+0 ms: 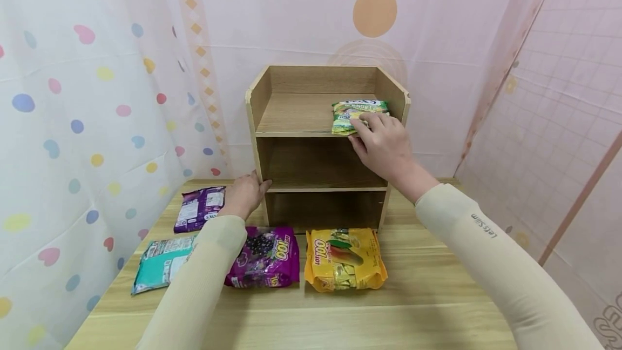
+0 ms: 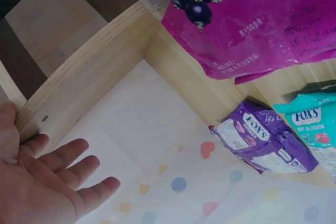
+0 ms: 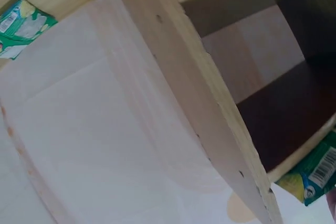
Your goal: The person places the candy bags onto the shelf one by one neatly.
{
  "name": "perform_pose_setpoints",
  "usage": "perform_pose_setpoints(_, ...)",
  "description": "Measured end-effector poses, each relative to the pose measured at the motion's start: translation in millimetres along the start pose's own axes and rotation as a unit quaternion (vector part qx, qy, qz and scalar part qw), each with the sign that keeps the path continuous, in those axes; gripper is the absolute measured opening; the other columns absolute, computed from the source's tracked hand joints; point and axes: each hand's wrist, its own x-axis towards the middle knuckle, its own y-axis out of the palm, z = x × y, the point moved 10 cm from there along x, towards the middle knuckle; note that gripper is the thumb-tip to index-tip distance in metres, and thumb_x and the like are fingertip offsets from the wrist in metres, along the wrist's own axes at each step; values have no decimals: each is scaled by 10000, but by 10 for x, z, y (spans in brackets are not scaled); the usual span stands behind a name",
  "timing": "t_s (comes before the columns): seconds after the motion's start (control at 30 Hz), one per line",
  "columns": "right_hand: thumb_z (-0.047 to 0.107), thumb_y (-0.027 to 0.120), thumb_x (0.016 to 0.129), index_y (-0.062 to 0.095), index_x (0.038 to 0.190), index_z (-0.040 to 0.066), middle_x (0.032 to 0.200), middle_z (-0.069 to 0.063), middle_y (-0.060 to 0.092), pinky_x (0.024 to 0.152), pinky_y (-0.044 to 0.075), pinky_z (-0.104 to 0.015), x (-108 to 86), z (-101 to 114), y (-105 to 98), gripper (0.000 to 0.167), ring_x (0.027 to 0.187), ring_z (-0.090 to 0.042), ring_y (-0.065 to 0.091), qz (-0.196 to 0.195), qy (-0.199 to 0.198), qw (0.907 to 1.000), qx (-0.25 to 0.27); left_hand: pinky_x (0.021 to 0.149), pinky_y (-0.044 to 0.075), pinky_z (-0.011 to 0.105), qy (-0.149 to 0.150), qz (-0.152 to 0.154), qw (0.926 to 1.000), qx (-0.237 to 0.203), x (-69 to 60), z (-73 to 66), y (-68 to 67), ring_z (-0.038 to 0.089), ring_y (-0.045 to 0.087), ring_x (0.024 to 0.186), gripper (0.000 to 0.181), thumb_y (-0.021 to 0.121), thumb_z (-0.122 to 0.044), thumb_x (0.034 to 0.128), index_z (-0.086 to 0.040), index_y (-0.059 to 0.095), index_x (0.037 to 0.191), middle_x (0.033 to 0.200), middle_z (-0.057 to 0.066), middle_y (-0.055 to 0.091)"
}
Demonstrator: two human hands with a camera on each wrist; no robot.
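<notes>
A small three-tier wooden shelf [image 1: 328,80] stands on the table. On its top tier, near the right end, lies a green candy bag [image 1: 357,107] whose front end sticks out past the edge. My right hand [image 1: 384,145] pinches that front end, fingers above and thumb below; the right wrist view shows mostly the bag's barcode corner [image 3: 323,169]. My left hand [image 1: 244,194] touches the shelf's left side panel [image 2: 100,66]. Its fingers extend along the outside, with the thumb at the front edge.
Before the shelf lie a magenta blackcurrant candy bag [image 1: 266,258] and a yellow mango one [image 1: 345,261]. Further left are a purple Fox's bag [image 1: 199,209] and a teal Fox's bag [image 1: 162,263]. Another green bag [image 3: 23,24] lies on the table to the right.
</notes>
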Motion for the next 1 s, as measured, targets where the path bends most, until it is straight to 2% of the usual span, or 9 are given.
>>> perform_pose_setpoints(0.13,167,676,941,697,1118,27,1066,-162,660,806,534,-484,-52,59,25,227,949,-376,630,-75,-135,9996,-222,1013,381,635,3,21,10000,-40,2,9,7,511,497,1232,635,416,-374,1065,150,379,1422,1334,348,520)
perform_pose_setpoints(0.37,74,536,1009,709,1078,32,1036,-147,678,831,532,-488,-49,58,50,191,956,-370,629,-128,-1,9998,-175,1023,368,637,-35,76,9999,-102,-9,14,12,513,488,1240,636,407,-383,1066,141,376,1425,1334,349,518)
perform_pose_setpoints(0.6,27,558,977,719,1083,27,1023,-146,688,820,535,-495,-62,9,81,193,940,-369,632,-123,181,9997,-147,1037,355,636,-51,128,9998,-129,7,33,35,512,470,1259,652,400,-389,1067,142,351,1443,1362,346,498)
perform_pose_setpoints(0.8,102,616,958,704,1128,23,1054,-161,680,818,541,-495,-88,-31,160,207,955,-380,629,65,288,9993,-228,1040,344,643,-55,137,9998,-111,20,52,44,513,459,1269,661,395,-393,1067,144,338,1449,1369,346,491)
perform_pose_setpoints(1.0,143,681,915,682,1198,16,1105,-180,662,841,540,-490,-120,-34,222,310,989,-383,622,251,262,9990,-256,1034,360,632,-95,119,9997,-188,33,81,47,511,485,1243,630,403,-396,1065,128,395,1415,1317,343,533)
